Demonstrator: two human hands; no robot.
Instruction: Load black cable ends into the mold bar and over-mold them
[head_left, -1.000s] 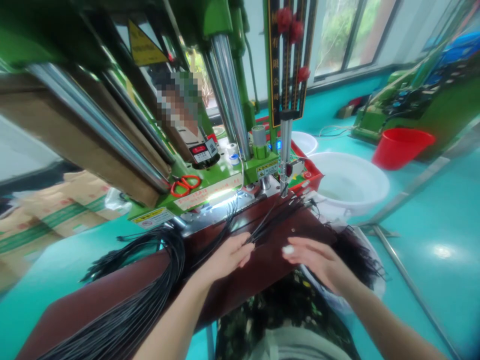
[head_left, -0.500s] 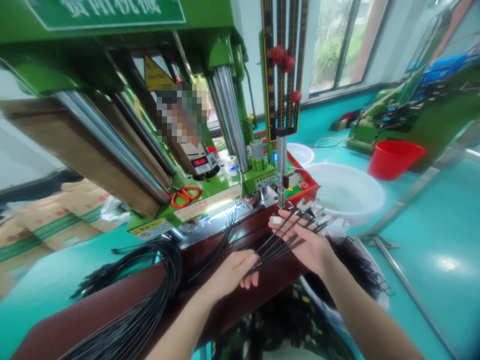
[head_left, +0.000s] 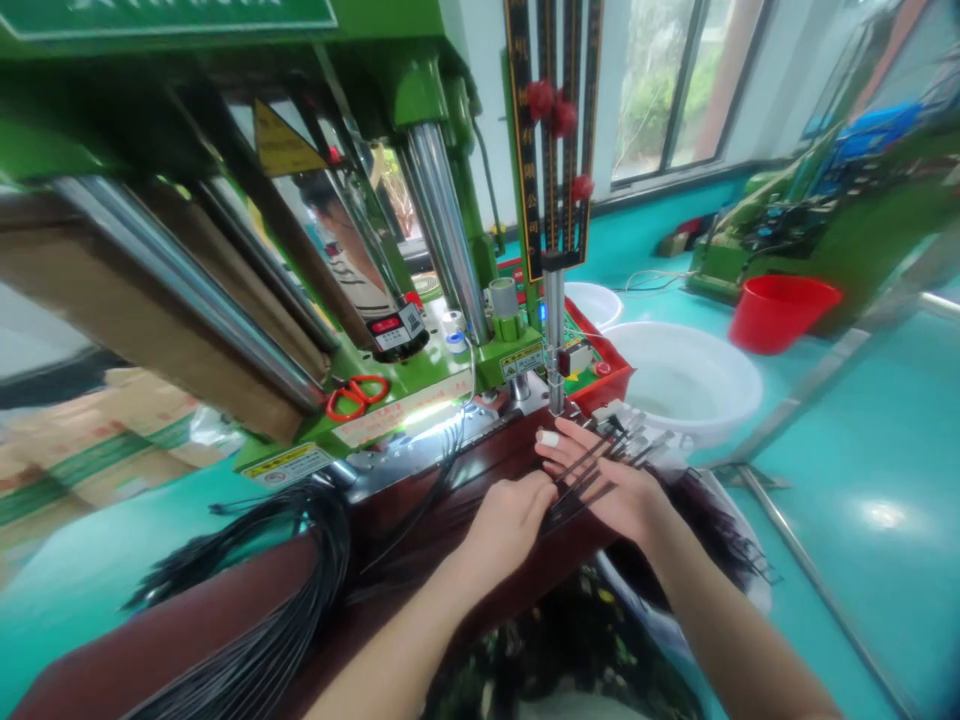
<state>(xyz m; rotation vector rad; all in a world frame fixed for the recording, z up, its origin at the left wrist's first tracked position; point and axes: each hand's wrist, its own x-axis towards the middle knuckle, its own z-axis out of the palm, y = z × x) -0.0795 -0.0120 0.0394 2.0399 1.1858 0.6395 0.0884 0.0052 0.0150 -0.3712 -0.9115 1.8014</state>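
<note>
Several thin black cables (head_left: pixel 577 478) run between my hands above the dark red table (head_left: pixel 420 490). My left hand (head_left: pixel 514 515) is closed around them, knuckles up. Beside it on the right, my right hand (head_left: pixel 607 485) lies palm up with fingers spread under the cables, a white wrap on one fingertip. The cable ends with pale metallic tips (head_left: pixel 649 440) reach past my right hand. A large bundle of black cables (head_left: pixel 330 560) hangs over the table at the left.
A green press machine (head_left: pixel 442 375) stands behind the table, with orange-handled scissors (head_left: pixel 358 397) on its ledge. White basins (head_left: pixel 679 375) and a red bucket (head_left: pixel 780 315) are at the right. Cardboard boxes (head_left: pixel 90 440) are at the left. Part of a person shows behind the press.
My left hand has moved right along the cables, nearer my right hand, and turned knuckles up. My right hand stays spread in about the same place. The view has shifted slightly.
</note>
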